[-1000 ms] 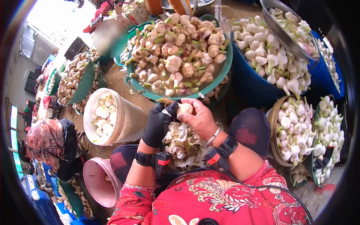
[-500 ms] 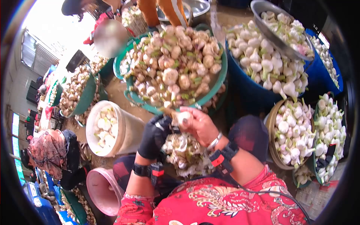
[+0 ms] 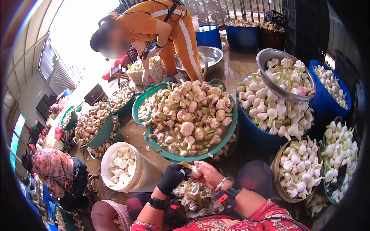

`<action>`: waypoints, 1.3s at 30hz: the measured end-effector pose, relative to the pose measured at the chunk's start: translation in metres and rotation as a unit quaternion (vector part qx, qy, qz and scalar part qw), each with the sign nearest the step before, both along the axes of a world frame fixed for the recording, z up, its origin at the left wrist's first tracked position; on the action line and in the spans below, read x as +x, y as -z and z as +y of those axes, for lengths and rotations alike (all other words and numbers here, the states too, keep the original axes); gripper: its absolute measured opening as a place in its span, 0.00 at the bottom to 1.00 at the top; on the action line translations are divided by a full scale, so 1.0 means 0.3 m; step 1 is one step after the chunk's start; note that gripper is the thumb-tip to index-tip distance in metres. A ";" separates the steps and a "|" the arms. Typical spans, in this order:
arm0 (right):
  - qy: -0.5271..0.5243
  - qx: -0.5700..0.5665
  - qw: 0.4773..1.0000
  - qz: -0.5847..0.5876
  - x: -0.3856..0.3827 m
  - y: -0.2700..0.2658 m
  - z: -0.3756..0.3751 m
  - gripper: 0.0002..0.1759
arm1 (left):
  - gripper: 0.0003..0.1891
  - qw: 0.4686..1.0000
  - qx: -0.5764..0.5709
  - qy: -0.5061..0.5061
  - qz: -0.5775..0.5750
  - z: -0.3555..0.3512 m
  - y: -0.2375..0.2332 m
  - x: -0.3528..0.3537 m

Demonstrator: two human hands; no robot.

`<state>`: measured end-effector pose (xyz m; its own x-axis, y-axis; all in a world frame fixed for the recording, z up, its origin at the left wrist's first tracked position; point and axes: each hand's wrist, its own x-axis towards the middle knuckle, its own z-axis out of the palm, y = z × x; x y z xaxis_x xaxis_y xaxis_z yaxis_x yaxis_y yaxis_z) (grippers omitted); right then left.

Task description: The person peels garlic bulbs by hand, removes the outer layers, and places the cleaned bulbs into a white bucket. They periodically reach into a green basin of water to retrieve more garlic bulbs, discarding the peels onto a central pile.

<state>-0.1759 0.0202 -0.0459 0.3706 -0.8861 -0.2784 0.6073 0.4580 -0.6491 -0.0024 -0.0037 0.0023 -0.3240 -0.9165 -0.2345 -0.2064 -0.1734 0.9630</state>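
Low in front of my lap, my left hand (image 3: 173, 178), in a black glove, is closed at the stem side of a garlic bulb (image 3: 196, 171). Bare fingers of my right hand (image 3: 210, 175) wrap the bulb's other side, hiding part of it. Beneath both hands lies a heap of papery garlic peelings (image 3: 196, 196). Just beyond them stands a green tub (image 3: 181, 154) piled with unpeeled, soil-stained garlic (image 3: 187, 129). To the left, a white bucket (image 3: 148, 169) holds cleaned white bulbs.
A blue barrel (image 3: 250, 123) full of white garlic carries a tilted metal basin (image 3: 266, 57). Further right are a round basket (image 3: 277, 173) and a green basket (image 3: 335, 123) of bulbs. A pink bucket (image 3: 106, 211) stands at lower left. A person in orange (image 3: 148, 23) bends over a crate (image 3: 158, 73).
The camera view has tilted up, so my hands and the tubs sit lower in the picture and the person in orange shows more fully. Both hands still hold the garlic bulb.
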 end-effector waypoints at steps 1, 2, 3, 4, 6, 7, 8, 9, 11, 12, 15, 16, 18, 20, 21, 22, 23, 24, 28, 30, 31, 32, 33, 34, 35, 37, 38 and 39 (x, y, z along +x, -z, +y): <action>-0.024 0.027 0.999 -0.006 -0.020 -0.017 -0.002 0.21 | 0.10 0.995 -0.059 0.019 -0.081 0.000 0.011 -0.001; -0.022 0.023 0.999 -0.006 -0.029 -0.006 -0.012 0.21 | 0.08 0.970 -0.184 0.037 -0.152 0.000 0.019 -0.005; -0.068 0.077 0.994 -0.047 -0.032 0.017 -0.026 0.22 | 0.08 0.970 -0.188 0.038 -0.153 0.001 0.016 -0.007; -0.115 0.131 0.981 -0.087 -0.038 0.034 -0.035 0.23 | 0.08 0.951 -0.236 0.045 -0.193 0.006 0.012 -0.010; -0.166 0.153 0.967 -0.119 -0.066 0.048 -0.043 0.23 | 0.07 0.926 -0.288 0.038 -0.241 0.029 -0.029 -0.031; -0.217 0.178 0.948 -0.150 -0.074 0.044 -0.043 0.24 | 0.07 0.926 -0.289 0.038 -0.241 0.031 -0.040 -0.028; -0.271 0.177 0.929 -0.182 -0.083 0.035 -0.040 0.25 | 0.07 0.922 -0.310 0.060 -0.224 0.031 -0.047 -0.020; -0.322 0.140 0.911 -0.215 -0.076 0.029 -0.020 0.26 | 0.07 0.917 -0.331 0.082 -0.205 0.033 -0.055 -0.012; -0.398 0.117 0.875 -0.249 -0.045 0.047 0.018 0.27 | 0.11 0.915 -0.337 0.074 -0.209 0.032 -0.043 -0.005; -0.408 0.099 0.860 -0.289 -0.031 0.068 0.025 0.29 | 0.12 0.931 -0.306 0.085 -0.178 0.033 -0.015 0.001; -0.313 0.072 0.910 -0.263 -0.045 0.052 0.000 0.28 | 0.19 0.953 -0.273 0.088 -0.097 0.023 0.075 0.040; -0.282 0.075 0.924 -0.249 -0.060 0.034 -0.009 0.28 | 0.18 0.984 -0.149 0.045 -0.082 0.025 0.101 0.065; -0.189 0.061 0.958 -0.205 -0.092 -0.024 -0.014 0.25 | 0.16 0.998 0.050 -0.023 0.042 0.038 0.093 0.086; -0.147 0.064 0.969 -0.189 -0.087 -0.020 -0.014 0.23 | 0.16 0.997 0.022 -0.011 0.078 0.069 0.054 0.071; -0.139 0.071 0.975 -0.160 -0.073 -0.001 -0.022 0.21 | 0.16 0.993 -0.009 0.000 0.117 0.086 0.028 0.054; -0.131 0.079 0.980 -0.130 -0.061 0.009 -0.024 0.18 | 0.12 0.975 0.078 -0.062 0.196 0.095 -0.028 -0.009; -0.132 0.081 0.979 -0.129 -0.053 0.007 -0.018 0.18 | 0.12 0.975 0.080 -0.064 0.197 0.096 -0.027 -0.019; -0.126 0.074 0.983 -0.113 -0.049 0.000 -0.012 0.18 | 0.13 0.981 0.062 -0.061 0.174 0.095 -0.024 -0.026; -0.069 0.031 0.997 0.005 -0.054 -0.021 -0.008 0.11 | 0.13 0.990 0.006 -0.038 0.138 0.076 -0.006 -0.018; -0.025 -0.010 0.997 0.073 -0.041 -0.018 -0.009 0.09 | 0.13 0.991 -0.005 -0.033 0.129 0.072 -0.012 -0.013; 0.017 -0.048 0.996 0.075 -0.030 -0.026 -0.015 0.08 | 0.12 0.995 -0.005 -0.027 0.098 0.068 -0.026 -0.017; 0.060 -0.085 0.991 0.078 -0.020 -0.031 -0.019 0.07 | 0.11 0.998 -0.003 -0.020 0.067 0.064 -0.036 -0.021; 0.102 -0.119 0.984 0.080 -0.012 -0.026 -0.009 0.05 | 0.11 0.998 0.003 -0.021 0.066 0.060 -0.035 -0.021; 0.120 -0.157 0.972 0.130 0.003 0.032 -0.026 0.06 | 0.11 0.998 -0.010 -0.027 0.054 0.051 -0.026 -0.020; 0.118 -0.152 0.972 0.131 -0.004 0.056 -0.020 0.06 | 0.11 0.998 -0.025 -0.032 0.044 0.041 -0.008 -0.018; 0.202 -0.373 0.777 0.466 -0.025 -0.005 -0.017 0.06 | 0.10 0.995 -0.017 -0.080 0.062 0.010 0.017 0.018; 0.170 -0.376 0.796 0.442 -0.023 -0.069 0.003 0.08 | 0.11 0.992 -0.104 -0.057 0.049 -0.004 0.012 0.033; 0.080 -0.411 0.789 0.451 -0.028 -0.069 0.014 0.07 | 0.11 0.981 -0.188 -0.034 0.035 -0.012 0.007 0.047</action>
